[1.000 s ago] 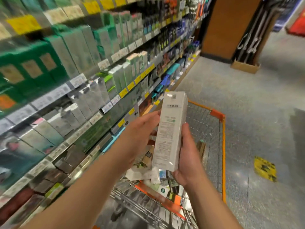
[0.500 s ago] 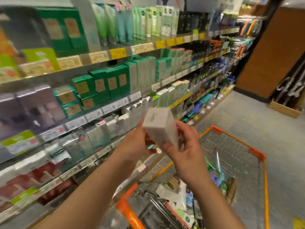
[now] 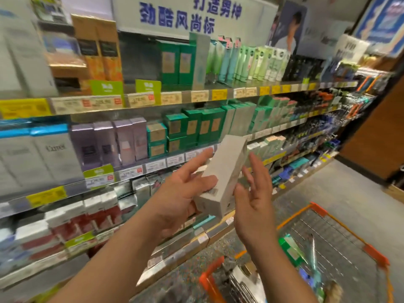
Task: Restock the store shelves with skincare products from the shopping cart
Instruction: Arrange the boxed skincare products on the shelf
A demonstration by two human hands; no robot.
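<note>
The left hand [image 3: 185, 191] grips a tall pale box [image 3: 223, 176] near its lower end, thumb across the front face and fingers behind, so the box tilts up and away toward the shelves. The right hand [image 3: 253, 193] is beside the box with its fingers straight and spread; the palm faces the box's right edge, and whether it touches or stands just off cannot be told. The box is up in front of the chest, between the person and the shelving, not yet on any shelf. The step in hand looks like matching the box to its place: it is out of the cart and being turned toward the display. The next move calls for finding the row of like boxes, perhaps the grey-white ones [image 3: 240, 119] beside the green boxes [image 3: 196, 127] on the middle shelf, and sliding it in upright with its face outward. The shelves [image 3: 140, 101] run off to the right in several tiers, edged with yellow and white price tags [image 3: 219, 94], and a banner with blue characters [image 3: 177, 16] hangs above. Below right stands the wire cart [image 3: 334, 237] with orange trim, more packets lying in it, on a speckled grey floor [image 3: 328, 189].
</note>
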